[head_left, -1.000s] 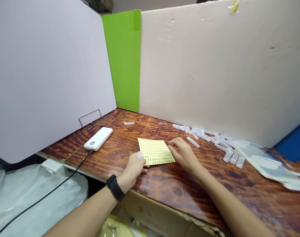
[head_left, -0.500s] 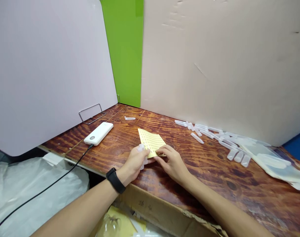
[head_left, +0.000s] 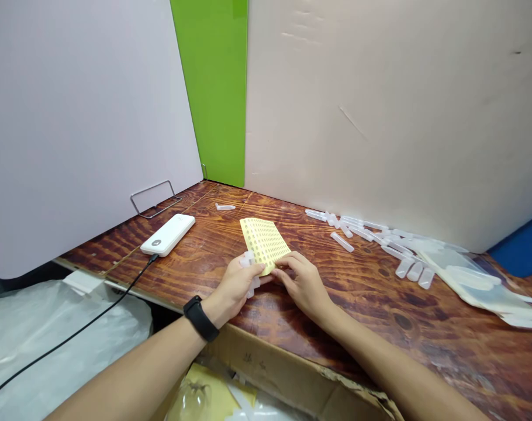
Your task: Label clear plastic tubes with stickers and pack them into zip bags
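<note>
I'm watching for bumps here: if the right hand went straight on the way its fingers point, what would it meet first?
The right hand would meet the yellow sheet of small round stickers first; its fingertips seem to be at the sheet's edge, though depth is hard to judge.

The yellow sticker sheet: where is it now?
In the head view, the yellow sticker sheet is over the wooden table, pinched by the right hand, beside the left hand holding a clear plastic tube; a white power bank lies left.

Bright even light, soft shadow under the right hand (head_left: pixel 304 286), wide-angle edge distortion
</note>
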Available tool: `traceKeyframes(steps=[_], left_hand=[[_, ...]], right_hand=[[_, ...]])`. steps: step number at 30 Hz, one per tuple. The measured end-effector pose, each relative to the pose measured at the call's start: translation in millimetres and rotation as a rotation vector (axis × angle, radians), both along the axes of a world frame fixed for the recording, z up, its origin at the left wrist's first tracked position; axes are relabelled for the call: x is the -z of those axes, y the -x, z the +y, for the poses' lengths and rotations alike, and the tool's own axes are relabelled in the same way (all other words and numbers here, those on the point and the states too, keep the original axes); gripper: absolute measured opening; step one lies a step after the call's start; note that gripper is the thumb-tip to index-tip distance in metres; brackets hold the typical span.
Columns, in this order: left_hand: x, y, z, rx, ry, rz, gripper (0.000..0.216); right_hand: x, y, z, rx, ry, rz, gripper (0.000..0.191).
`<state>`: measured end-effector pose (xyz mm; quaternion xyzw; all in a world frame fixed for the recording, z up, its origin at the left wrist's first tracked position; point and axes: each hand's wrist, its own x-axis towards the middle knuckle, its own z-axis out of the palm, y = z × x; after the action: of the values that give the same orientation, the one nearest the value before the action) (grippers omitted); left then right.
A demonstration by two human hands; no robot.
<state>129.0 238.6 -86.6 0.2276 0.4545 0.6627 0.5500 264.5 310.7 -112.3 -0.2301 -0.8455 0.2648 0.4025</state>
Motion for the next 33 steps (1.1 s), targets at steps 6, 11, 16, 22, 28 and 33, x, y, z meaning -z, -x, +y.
traceKeyframes(steps=[6, 11, 16, 22, 28, 33], left_hand=[[2.0, -1.5, -0.7, -0.024, 0.019, 0.014, 0.031], [1.5, -4.1, 0.3, -0.03, 0.039, 0.023, 0.029], [-0.2, -7.1, 1.3, -0.028, 0.037, 0.037, 0.031], [1.6, -9.0, 1.7, -0.016, 0.081, 0.059, 0.031], [1.6, -9.4, 1.9, -0.013, 0.113, 0.073, 0.034], [4.8, -7.7, 3.5, -0.008, 0.102, 0.075, 0.034]], right_hand=[[-1.2, 1.1, -4.1, 0.004, -0.002, -0.014, 0.011], [-2.3, 1.0, -5.6, 0.032, 0.035, -0.044, 0.012], [2.3, 1.0, -5.7, 0.084, 0.081, -0.06, 0.007], [5.3, 1.3, -5.7, 0.091, 0.114, -0.118, 0.009], [6.7, 1.8, -2.8, 0.121, 0.158, -0.154, 0.01], [5.6, 3.4, -3.8, 0.14, 0.175, -0.168, 0.01]])
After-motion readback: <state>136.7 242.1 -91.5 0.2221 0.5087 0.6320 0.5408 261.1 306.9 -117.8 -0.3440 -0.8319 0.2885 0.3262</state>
